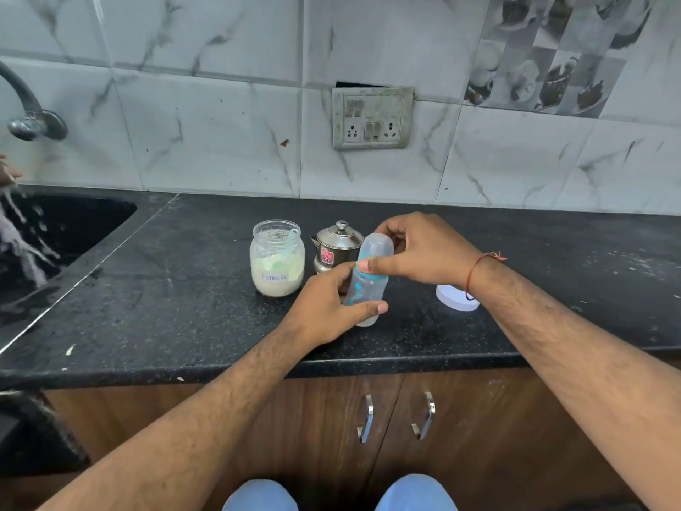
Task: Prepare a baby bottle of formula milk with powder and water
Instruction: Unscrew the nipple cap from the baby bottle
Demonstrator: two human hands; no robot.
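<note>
Tabletop (516, 252) black, pale-speckled; bottle (365, 289) clear with teal collar and teal print; jar (277, 260) clear, cream powder; pot (337, 245) steel, red sticker; lid (455, 298) white; wall tiles (221, 134) white, grey-veined.

One head-worn view looks down, seemingly close, at the black counter (516, 289).

Jar (277, 260) left of kettle (337, 245); bottle (368, 278) in front; lid (455, 298) right.

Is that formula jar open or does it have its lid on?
Open: the formula jar has no lid, and a scoop handle shows through its bare mouth.
</note>
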